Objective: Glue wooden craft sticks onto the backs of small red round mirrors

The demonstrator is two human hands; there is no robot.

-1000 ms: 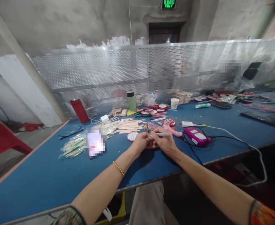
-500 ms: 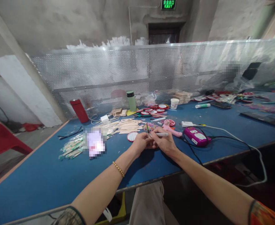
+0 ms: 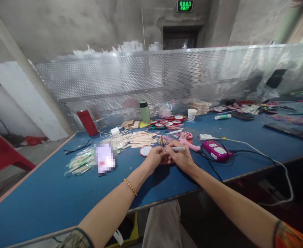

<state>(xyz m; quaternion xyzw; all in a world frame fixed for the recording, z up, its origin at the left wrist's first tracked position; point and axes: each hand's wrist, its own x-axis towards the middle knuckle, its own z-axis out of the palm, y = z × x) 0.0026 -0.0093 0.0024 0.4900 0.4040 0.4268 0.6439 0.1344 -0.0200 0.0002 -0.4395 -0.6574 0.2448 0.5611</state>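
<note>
My right hand [image 3: 183, 161] is closed around a white marker pen [image 3: 179, 148], its back end pointing right. Close against it, my left hand [image 3: 155, 158] is closed on a thin wooden craft stick [image 3: 162, 140] with coloured marks, which stands up past the fingers. Fingers hide the pen's tip and the stick's lower part. Just left of my left hand lies a round white disc with a red rim [image 3: 145, 151]. Behind the hands are loose craft sticks [image 3: 142, 138] and a pile of small colourful bands [image 3: 165, 140].
A pink glue gun [image 3: 189, 143] and a purple power box [image 3: 215, 151] with cables lie to the right. Bagged sticks [image 3: 80, 163] and a blurred-out phone-like item [image 3: 105, 158] lie left. A red bottle [image 3: 87, 123], green bottle [image 3: 144, 112] and paper cup [image 3: 191, 114] stand behind.
</note>
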